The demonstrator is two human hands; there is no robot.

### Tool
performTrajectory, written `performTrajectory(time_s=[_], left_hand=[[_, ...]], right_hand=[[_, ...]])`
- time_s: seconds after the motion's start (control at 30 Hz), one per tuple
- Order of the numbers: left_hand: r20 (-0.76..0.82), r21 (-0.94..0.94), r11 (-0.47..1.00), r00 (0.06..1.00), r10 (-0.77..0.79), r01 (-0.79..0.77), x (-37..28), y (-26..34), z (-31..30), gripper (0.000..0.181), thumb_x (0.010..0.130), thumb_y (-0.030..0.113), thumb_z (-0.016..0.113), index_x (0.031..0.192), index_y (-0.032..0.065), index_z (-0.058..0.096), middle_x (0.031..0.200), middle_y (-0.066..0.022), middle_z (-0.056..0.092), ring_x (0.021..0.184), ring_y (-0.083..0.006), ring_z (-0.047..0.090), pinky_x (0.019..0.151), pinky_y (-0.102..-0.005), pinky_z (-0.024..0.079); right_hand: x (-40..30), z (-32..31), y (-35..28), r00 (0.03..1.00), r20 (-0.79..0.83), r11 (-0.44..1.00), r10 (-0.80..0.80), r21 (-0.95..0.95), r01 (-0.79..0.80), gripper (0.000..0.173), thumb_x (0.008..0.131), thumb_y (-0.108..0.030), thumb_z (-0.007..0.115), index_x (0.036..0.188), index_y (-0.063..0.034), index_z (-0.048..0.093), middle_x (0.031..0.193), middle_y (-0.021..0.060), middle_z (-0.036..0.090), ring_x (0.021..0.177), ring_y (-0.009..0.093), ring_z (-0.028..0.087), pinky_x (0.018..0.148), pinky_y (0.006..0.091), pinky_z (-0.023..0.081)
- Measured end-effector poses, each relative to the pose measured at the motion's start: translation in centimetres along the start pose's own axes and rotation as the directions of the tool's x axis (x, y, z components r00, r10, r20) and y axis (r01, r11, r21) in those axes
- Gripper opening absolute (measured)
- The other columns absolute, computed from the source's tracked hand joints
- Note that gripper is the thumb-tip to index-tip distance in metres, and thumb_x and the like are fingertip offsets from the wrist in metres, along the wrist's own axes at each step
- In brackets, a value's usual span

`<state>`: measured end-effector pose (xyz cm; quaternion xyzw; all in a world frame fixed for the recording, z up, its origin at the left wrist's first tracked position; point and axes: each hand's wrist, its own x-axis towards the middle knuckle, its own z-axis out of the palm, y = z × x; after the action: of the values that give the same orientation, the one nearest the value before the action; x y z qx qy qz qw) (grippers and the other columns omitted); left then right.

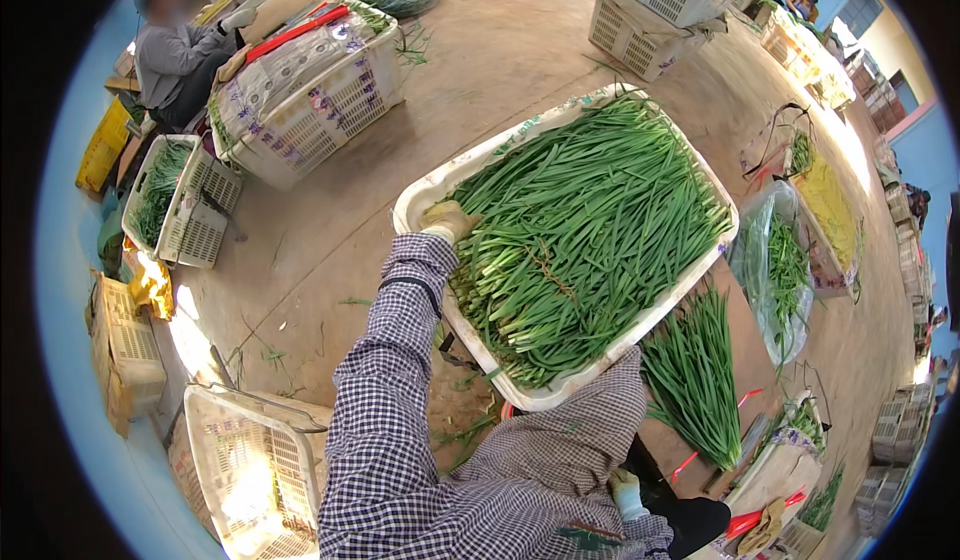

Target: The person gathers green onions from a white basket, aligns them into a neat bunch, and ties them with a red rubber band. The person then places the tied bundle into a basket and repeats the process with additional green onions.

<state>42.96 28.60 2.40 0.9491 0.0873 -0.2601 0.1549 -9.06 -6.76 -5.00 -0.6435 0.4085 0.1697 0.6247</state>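
Observation:
A large white plastic crate (pixel 439 177) stands before me, heaped with garlic chives (pixel 592 207). Their pale cut ends face the near left side and the far right side. A thin brown withered stem (pixel 551 269) lies on top. My left hand (pixel 450 221), in a dirty pale glove, reaches over the crate's left corner and touches the leaves there; its fingertips are not clear. Down by my right hip is my right hand (pixel 624 485), gloved, partly hidden by my checked clothing. Beside it, a loose bunch of chives (pixel 697 380) rests on a brown board (pixel 750 327).
An empty white crate (pixel 292 455) stands at lower left. A covered crate (pixel 322 117) carries a red strip (pixel 296 33), beside a seated person (pixel 176 57). To the right are a plastic bag of greens (pixel 780 267) and red ties (pixel 750 522). Stacked crates (pixel 637 27) stand behind.

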Motion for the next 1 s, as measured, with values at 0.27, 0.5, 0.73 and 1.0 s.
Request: performTrajectory(time_s=[0.27, 0.5, 0.73, 1.0], left_hand=[[0.024, -0.378, 0.921, 0.994, 0.109, -0.092, 5.8, -3.5, -1.0, 0.045, 0.085, 0.039, 0.059, 0.111, 0.0029, 0.061, 0.108, -0.0114, 0.064, 0.098, -0.0253, 0.061, 0.083, -0.0368, 0.047], [-0.266, 0.172, 0.980, 0.953, 0.145, -0.101, 3.9, -0.6, -4.6, 0.031, 0.086, 0.029, 0.054, 0.107, 0.0082, 0.065, 0.101, -0.0127, 0.066, 0.095, -0.0267, 0.063, 0.082, -0.0373, 0.048], [0.041, -0.547, 0.802, 0.949, 0.312, -0.240, 1.4, -1.4, -8.5, 0.022, 0.088, 0.021, 0.058, 0.089, 0.0006, 0.065, 0.062, -0.0042, 0.059, 0.050, -0.0117, 0.050, 0.046, -0.0289, 0.039], [0.206, -0.400, 0.834, 0.849, 0.486, -0.380, -11.9, 1.5, -4.4, 0.027, 0.090, 0.025, 0.055, 0.096, -0.0002, 0.063, 0.080, -0.0087, 0.063, 0.070, -0.0158, 0.059, 0.064, -0.0310, 0.048]], right_hand=[[1.5, -1.0, 1.7, 0.996, 0.006, 0.986, -0.088, -0.144, 0.088, 0.008, 0.088, -0.005, 0.058, 0.087, 0.0034, 0.059, 0.075, 0.0076, 0.059, 0.062, 0.015, 0.052, 0.054, 0.0280, 0.042], [1.6, -0.5, 1.1, 1.000, -0.027, 0.993, 0.011, -0.119, -0.014, 0.015, 0.088, -0.003, 0.057, 0.099, 0.0056, 0.061, 0.082, 0.0073, 0.063, 0.061, 0.015, 0.054, 0.055, 0.0280, 0.044], [-1.8, 1.7, -8.6, 0.816, -0.020, 0.673, -0.577, -0.578, 0.462, 0.020, 0.084, -0.001, 0.057, 0.103, 0.0054, 0.060, 0.083, 0.0125, 0.064, 0.063, 0.021, 0.057, 0.057, 0.0316, 0.046], [-1.5, 17.1, -36.7, 0.097, 0.620, -0.393, -0.779, -0.603, 0.694, 0.087, 0.072, -0.049, 0.068, 0.138, -0.0043, 0.032, 0.132, 0.0182, 0.046, 0.125, 0.031, 0.041, 0.106, 0.0437, 0.030]])
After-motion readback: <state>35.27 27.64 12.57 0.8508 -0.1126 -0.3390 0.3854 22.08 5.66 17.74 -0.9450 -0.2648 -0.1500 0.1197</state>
